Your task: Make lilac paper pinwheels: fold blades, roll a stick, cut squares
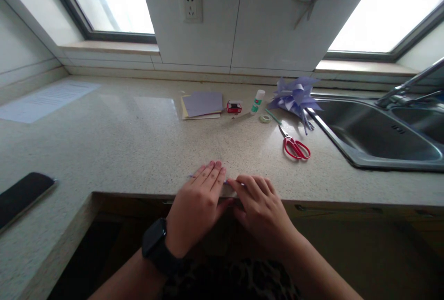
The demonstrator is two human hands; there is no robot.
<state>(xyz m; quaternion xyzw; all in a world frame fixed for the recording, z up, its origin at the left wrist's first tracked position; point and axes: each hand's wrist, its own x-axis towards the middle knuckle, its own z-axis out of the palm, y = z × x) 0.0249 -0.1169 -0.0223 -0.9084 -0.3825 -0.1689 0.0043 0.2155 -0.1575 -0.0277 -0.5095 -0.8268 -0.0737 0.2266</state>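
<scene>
A thin purple strip or roll of paper (225, 182) lies along the counter's front edge, mostly hidden under my hands. My left hand (203, 193) presses on it with fingers stretched out flat; a sliver of purple shows past the fingers on the left. Beside it, my right hand (258, 198) rests with bent fingers on the counter edge, its index fingertip touching the purple piece. What lies under the other right fingers is hidden. Both thumbs hang below the edge, and neither hand grasps the piece. A dark watch (156, 240) is on my left wrist.
Further back are stacked purple and cream papers (204, 103), a small red box (234, 107), a glue stick (257, 101), a tape roll (265, 118), red-handled scissors (294, 146) and purple paper pinwheels (294, 96). A sink (381, 161) is right; a dark phone (26, 198) lies left.
</scene>
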